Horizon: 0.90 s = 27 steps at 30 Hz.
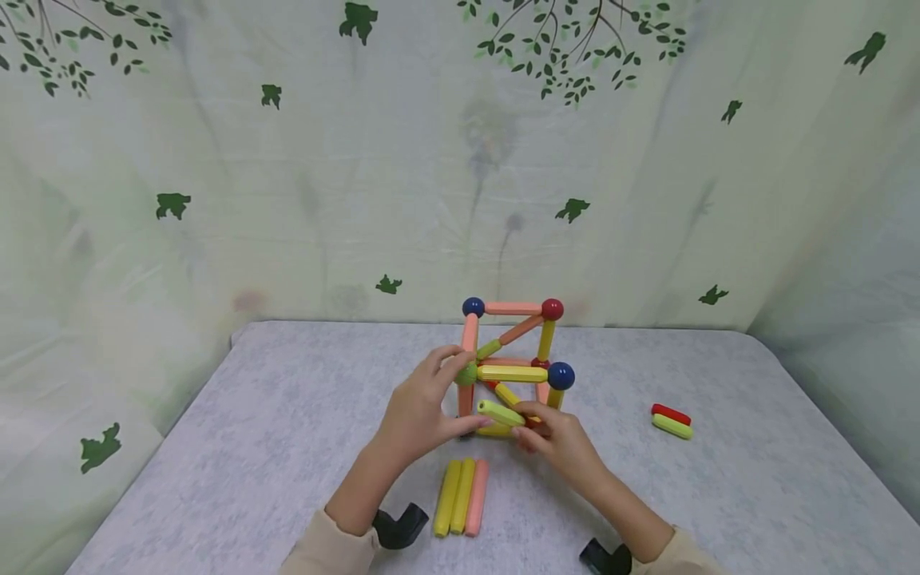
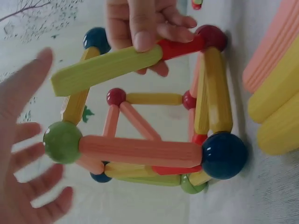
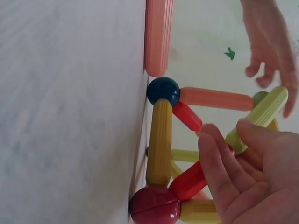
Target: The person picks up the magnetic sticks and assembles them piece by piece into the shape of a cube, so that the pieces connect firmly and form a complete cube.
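A cube-shaped frame of rods and balls stands on the table, with a yellow rod (image 1: 513,373) along its top front edge. My right hand (image 1: 557,439) pinches a light green rod (image 1: 501,413) between thumb and fingers. That rod slants up across the frame's front, end to end with a red rod (image 2: 182,48) that meets a red ball (image 2: 211,37) at a lower corner. My left hand (image 1: 420,407) is beside the green ball (image 2: 62,142) at an upper corner, fingers spread and holding nothing. Its thumb is near the light green rod's upper end.
Two yellow rods (image 1: 453,499) and a pink rod (image 1: 477,499) lie side by side in front of the frame. Further right on the table (image 1: 251,431) are a short red rod (image 1: 672,413) and a green rod (image 1: 672,427). A leaf-patterned curtain (image 1: 316,200) hangs behind.
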### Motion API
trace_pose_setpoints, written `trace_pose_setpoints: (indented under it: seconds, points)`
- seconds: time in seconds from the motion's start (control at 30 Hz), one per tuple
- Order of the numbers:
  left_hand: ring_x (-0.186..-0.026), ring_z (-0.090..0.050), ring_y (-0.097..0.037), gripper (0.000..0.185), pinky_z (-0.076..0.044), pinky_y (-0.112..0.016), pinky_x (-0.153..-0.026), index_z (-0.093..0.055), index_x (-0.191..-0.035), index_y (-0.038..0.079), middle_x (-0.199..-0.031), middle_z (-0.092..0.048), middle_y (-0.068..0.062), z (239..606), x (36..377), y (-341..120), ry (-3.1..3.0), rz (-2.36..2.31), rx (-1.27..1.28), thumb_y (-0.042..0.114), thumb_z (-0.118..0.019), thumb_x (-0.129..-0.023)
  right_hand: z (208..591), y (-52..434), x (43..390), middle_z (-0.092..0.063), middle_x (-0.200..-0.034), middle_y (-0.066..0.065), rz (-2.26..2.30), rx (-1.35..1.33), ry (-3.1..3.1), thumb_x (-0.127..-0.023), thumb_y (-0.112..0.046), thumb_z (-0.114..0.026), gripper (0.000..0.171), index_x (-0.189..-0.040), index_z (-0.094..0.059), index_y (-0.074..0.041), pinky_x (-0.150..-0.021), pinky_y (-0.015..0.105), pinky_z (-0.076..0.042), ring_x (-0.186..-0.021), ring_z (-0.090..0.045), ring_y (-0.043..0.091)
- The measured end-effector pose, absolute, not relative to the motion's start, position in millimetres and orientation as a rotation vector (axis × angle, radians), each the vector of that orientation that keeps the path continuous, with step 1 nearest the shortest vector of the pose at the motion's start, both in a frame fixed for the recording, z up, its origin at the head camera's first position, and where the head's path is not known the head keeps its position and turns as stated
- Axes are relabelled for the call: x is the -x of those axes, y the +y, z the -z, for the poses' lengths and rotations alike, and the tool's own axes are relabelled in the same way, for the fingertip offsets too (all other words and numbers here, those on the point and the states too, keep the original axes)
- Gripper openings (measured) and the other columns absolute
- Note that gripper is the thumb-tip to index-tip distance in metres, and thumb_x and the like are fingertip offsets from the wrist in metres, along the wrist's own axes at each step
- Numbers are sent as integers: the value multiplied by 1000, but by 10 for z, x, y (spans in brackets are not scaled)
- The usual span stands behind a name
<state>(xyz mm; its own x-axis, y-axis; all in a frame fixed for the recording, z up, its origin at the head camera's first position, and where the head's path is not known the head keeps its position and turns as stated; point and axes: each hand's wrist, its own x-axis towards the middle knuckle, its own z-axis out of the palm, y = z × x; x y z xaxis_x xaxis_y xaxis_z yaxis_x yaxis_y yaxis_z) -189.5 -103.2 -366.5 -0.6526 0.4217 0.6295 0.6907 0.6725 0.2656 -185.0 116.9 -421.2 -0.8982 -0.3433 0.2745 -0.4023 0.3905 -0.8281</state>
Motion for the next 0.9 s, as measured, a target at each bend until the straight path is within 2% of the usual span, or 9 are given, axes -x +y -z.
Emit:
trace_pose_setpoints:
  seconds: [0.07, 0.13, 0.27, 0.4, 0.7, 0.8, 0.9]
  points:
    - [-95, -53, -15, 72, -49, -27, -69, -48, -127, 12, -125, -43, -3, 3665, 1928, -1055, -2446, 713, 832, 47, -72, -69, 4217, 1137, 1851, -61, -96, 8, -1546, -647, -2563, -82, -8, -64, 25, -107, -61, -6, -62, 22, -51, -66, -59, 9]
    - [-98, -52, -15, 67, -49, -28, -71, -48, -127, 11, -126, -42, -4, 3679, 1950, -1054, -2484, 798, 824, 39, -73, -71, 4213, 1101, 1851, -61, -95, 8, -1537, -609, -2556, -82, -7, -64, 24, -106, -61, -6, -61, 22, -51, -66, -59, 9]
    - [-90, -51, -11, 55, -49, -26, -67, -50, -122, 7, -123, -44, -5, 3741, 1985, -1008, -2412, 949, 827, 21, -74, -74, 4199, 1036, 1856, -61, -91, 6, -1483, -534, -2545, -81, -6, -65, 23, -104, -61, -6, -59, 21, -50, -63, -59, 8]
    - [-84, -50, -10, 50, -48, -26, -65, -51, -117, 5, -119, -45, -7, 3797, 1998, -962, -2333, 997, 807, 12, -74, -73, 4197, 999, 1872, -61, -91, 7, -1469, -476, -2547, -80, -6, -66, 25, -104, -59, -3, -57, 20, -50, -61, -59, 8]
    - [-81, -50, -12, 45, -48, -25, -64, -52, -113, 2, -114, -45, -9, 3839, 2011, -921, -2251, 987, 780, 5, -73, -73, 4203, 982, 1894, -62, -94, 10, -1471, -467, -2540, -80, -6, -66, 28, -106, -58, 0, -57, 20, -50, -63, -62, 14]
    - [-80, -51, -13, 46, -48, -25, -63, -52, -115, 4, -116, -44, -10, 3844, 2002, -916, -2275, 981, 759, 5, -72, -74, 4143, 1025, 1860, -61, -89, 7, -1368, -595, -2451, -80, -7, -67, 29, -107, -58, -2, -53, 17, -48, -57, -58, 8]
    - [-77, -52, -15, 49, -48, -24, -61, -50, -119, 8, -117, -41, -11, 3848, 1990, -909, -2323, 990, 713, 8, -72, -75, 4039, 1135, 1838, -58, -82, 4, -1199, -780, -2177, -81, -7, -66, 22, -101, -60, -1, -49, 15, -44, -55, -52, 5]
